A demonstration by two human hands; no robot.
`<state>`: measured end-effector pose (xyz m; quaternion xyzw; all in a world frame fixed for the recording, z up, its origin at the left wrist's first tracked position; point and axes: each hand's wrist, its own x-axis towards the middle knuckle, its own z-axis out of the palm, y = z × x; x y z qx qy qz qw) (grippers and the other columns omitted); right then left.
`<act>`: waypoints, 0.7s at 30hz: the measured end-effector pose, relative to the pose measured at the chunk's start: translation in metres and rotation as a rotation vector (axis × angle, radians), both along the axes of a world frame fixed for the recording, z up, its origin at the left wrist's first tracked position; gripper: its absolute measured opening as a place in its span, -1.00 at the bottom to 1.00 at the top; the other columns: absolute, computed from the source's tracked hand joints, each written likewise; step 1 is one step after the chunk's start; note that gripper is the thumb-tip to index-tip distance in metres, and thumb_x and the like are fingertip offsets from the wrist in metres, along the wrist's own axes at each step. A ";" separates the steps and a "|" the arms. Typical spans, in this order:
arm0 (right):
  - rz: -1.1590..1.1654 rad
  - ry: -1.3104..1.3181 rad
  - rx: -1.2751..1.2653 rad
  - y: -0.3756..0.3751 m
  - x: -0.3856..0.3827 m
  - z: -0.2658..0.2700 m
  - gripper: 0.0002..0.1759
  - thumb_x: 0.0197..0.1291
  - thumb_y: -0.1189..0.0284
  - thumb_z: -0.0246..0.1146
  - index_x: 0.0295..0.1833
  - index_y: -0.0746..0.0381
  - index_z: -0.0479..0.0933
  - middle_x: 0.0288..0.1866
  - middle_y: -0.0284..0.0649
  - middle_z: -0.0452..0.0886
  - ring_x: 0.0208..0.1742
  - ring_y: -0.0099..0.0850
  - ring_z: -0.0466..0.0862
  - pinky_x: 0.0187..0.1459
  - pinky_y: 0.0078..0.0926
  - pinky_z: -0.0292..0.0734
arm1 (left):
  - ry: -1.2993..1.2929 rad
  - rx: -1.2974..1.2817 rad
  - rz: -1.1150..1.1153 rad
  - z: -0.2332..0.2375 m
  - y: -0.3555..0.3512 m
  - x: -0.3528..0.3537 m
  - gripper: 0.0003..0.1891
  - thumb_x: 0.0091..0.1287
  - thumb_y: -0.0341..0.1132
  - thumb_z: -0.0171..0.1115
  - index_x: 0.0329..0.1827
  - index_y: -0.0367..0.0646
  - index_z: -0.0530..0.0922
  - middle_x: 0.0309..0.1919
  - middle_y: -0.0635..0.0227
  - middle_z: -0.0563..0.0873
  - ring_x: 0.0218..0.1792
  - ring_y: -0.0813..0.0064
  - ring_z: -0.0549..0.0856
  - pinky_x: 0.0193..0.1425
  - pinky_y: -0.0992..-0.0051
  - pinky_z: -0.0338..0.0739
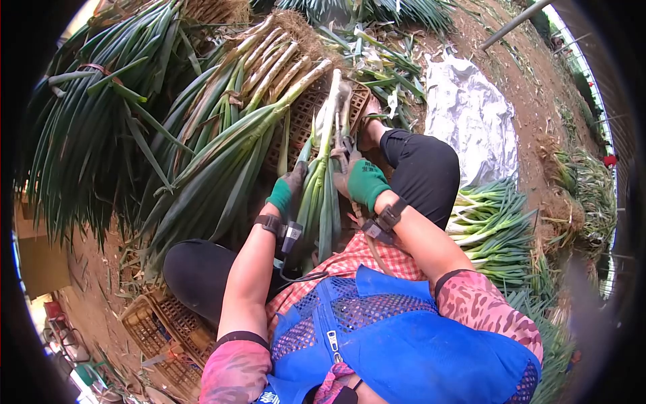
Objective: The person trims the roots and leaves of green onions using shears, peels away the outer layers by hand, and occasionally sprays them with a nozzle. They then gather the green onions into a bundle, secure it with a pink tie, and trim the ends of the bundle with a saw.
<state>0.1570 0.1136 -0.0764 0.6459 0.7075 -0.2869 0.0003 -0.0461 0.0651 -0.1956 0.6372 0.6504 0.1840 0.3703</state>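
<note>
Green onions with white stalks lie over a brown plastic crate in front of me. My left hand, in a green and dark glove, is closed round the leaves of these onions. A little to the right, my right hand, gloved the same way, grips a slim metal tool that points up along the white stalks; a hose runs down from it. Uncleaned onions with brown roots are heaped just beyond my left hand.
Bundled onions fill the upper left. A white sack lies on the soil at the right, above a pile of cleaned onions. Brown crates stand at the lower left. A metal pole slants at the upper right.
</note>
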 end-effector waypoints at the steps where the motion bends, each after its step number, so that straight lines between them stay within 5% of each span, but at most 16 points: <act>1: 0.033 -0.006 -0.023 -0.002 0.000 0.002 -0.39 0.03 0.22 0.26 0.14 0.40 0.43 -0.05 0.25 0.64 -0.01 0.06 0.69 0.03 -0.10 0.58 | 0.170 0.091 -0.101 -0.001 -0.001 -0.001 -0.67 0.49 -0.27 -0.05 0.25 -0.16 0.33 -0.21 -0.22 0.68 -0.14 -0.24 0.66 -0.14 0.07 0.57; 7: 0.103 0.039 -0.023 0.044 -0.009 0.006 -0.44 0.05 0.21 0.25 0.22 0.07 0.47 -0.02 0.12 0.65 0.01 0.04 0.68 0.05 -0.13 0.60 | 0.229 0.018 -0.150 0.009 -0.004 0.000 -0.65 0.42 -0.36 -0.04 0.24 -0.16 0.31 -0.24 -0.24 0.67 -0.17 -0.23 0.67 -0.14 0.02 0.55; 10: 0.074 -0.049 -0.016 0.094 -0.015 -0.027 -0.46 0.13 0.18 0.25 0.15 0.29 0.51 -0.02 0.18 0.66 0.07 0.03 0.67 0.06 -0.13 0.60 | 0.187 0.011 -0.168 0.018 -0.007 0.000 -0.61 0.39 -0.41 -0.05 0.27 -0.14 0.26 -0.26 -0.28 0.66 -0.16 -0.25 0.65 -0.13 -0.01 0.54; 11: 0.074 -0.080 -0.019 0.104 -0.018 -0.031 -0.46 0.15 0.16 0.24 0.11 0.33 0.53 -0.03 0.20 0.66 0.07 0.04 0.66 0.06 -0.13 0.60 | 0.192 0.017 -0.121 0.013 -0.008 0.000 -0.63 0.44 -0.21 0.02 0.20 -0.23 0.39 -0.32 -0.17 0.68 -0.23 -0.10 0.69 -0.11 0.10 0.55; 14: 0.020 -0.078 -0.012 0.112 -0.021 -0.036 -0.46 0.14 0.12 0.24 0.05 0.36 0.57 -0.05 0.21 0.67 0.07 0.07 0.66 0.09 -0.13 0.59 | -0.395 -0.387 0.449 0.005 -0.005 0.007 -0.69 0.43 -0.16 -0.02 0.03 -0.24 0.38 -0.39 -0.23 0.62 -0.20 -0.06 0.68 -0.08 0.08 0.52; 15: 0.010 -0.065 -0.033 0.106 -0.020 -0.026 -0.46 0.13 0.12 0.24 0.05 0.36 0.57 -0.05 0.21 0.67 0.07 0.07 0.67 0.10 -0.13 0.58 | -0.402 -0.451 0.461 0.006 -0.004 0.008 -0.57 0.44 -0.03 -0.06 0.03 -0.26 0.45 -0.35 -0.23 0.64 -0.21 -0.03 0.66 -0.02 0.12 0.51; 21: 0.073 0.009 -0.054 0.062 -0.006 -0.027 -0.43 0.04 0.19 0.22 0.00 0.48 0.51 -0.16 0.25 0.67 -0.04 0.10 0.69 0.01 -0.13 0.60 | -0.169 -0.200 0.302 -0.001 -0.009 0.001 -0.57 0.38 -0.01 0.07 0.06 -0.19 0.57 -0.21 -0.11 0.70 -0.13 -0.04 0.68 0.03 0.11 0.52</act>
